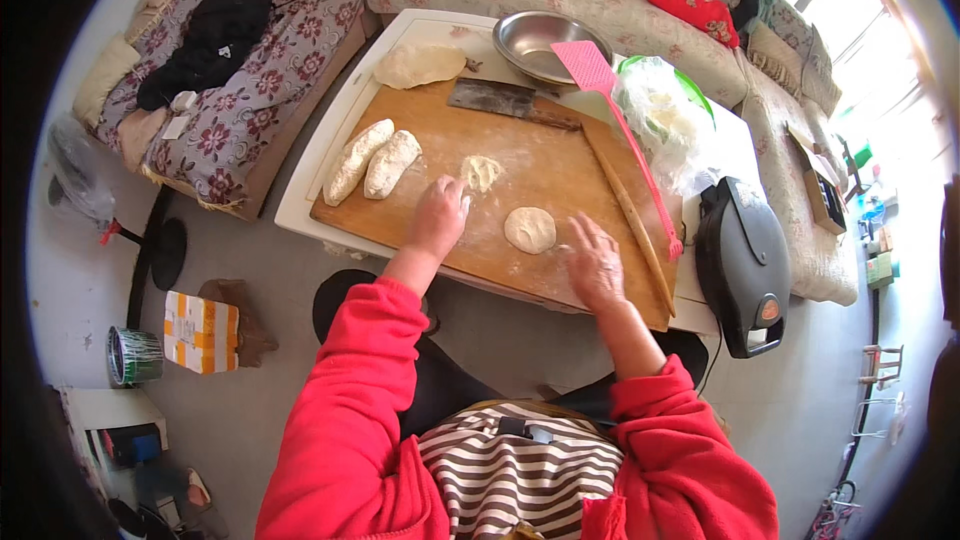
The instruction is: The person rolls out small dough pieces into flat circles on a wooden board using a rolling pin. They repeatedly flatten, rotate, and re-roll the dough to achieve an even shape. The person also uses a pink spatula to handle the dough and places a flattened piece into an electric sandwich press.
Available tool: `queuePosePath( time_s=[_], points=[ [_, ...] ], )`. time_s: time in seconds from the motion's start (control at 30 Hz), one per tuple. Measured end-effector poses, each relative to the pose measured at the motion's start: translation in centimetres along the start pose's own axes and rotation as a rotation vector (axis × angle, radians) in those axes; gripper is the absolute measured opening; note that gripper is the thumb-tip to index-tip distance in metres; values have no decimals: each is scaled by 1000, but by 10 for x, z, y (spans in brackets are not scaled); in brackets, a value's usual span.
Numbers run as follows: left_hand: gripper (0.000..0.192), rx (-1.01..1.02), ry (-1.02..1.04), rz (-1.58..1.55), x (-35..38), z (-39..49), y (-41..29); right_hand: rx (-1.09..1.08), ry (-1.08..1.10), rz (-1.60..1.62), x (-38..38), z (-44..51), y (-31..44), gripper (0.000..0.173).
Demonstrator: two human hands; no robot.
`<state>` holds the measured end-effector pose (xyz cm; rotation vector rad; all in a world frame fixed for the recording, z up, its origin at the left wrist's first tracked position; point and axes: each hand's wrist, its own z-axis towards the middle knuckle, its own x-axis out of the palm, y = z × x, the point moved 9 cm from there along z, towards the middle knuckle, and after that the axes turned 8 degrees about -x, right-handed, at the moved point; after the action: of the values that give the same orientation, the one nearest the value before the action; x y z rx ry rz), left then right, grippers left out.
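A flattened round of dough (530,230) with finger dents lies on the floured wooden board (480,240). My right hand (595,259) is just right of it, fingers spread, with nothing in it. My left hand (441,211) hovers by a small heap of flour (481,173), its fingers bent together; whether it pinches anything is hidden. Two floured dough logs, an outer one (358,163) and an inner one (393,164), rest side by side at the board's left. Along the right side lies a thin wooden rolling pin (628,217).
A cleaver (491,97) lies at the board's far edge, near a pale flat piece (420,65) and a steel bowl (551,45). A pink fly swatter (634,139) crosses the right side, beside a plastic bag (660,112). A black electric griddle (742,262) stands at the table's right edge.
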<state>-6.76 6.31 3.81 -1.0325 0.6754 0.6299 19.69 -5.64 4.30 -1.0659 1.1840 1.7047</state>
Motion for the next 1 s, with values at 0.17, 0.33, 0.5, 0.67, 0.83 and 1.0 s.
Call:
queuePosePath(
  time_s=[0.17, 0.33, 0.5, 0.67, 0.83, 1.0],
  points=[
    [36, -206, 110, -10, 27, 63, 16, 52, -103, -136, -5, -37, -48, 52],
    [48, -439, 203, 224, 62, 90, 26, 87, -119, -112, -6, -43, -51, 50],
    [39, -365, 268, 285, 82, 108, 67, 76, -126, -66, -10, -34, -42, 49],
    [20, -458, 392, 109, 74, 99, 68, 64, -163, -48, -13, -34, -39, 48],
    [24, -497, 569, -420, 63, 51, -32, 78, -191, -48, -15, -43, -49, 48],
    [38, -159, 567, -209, 58, 15, -95, 75, -200, -59, -13, -44, -49, 50]
  ],
)
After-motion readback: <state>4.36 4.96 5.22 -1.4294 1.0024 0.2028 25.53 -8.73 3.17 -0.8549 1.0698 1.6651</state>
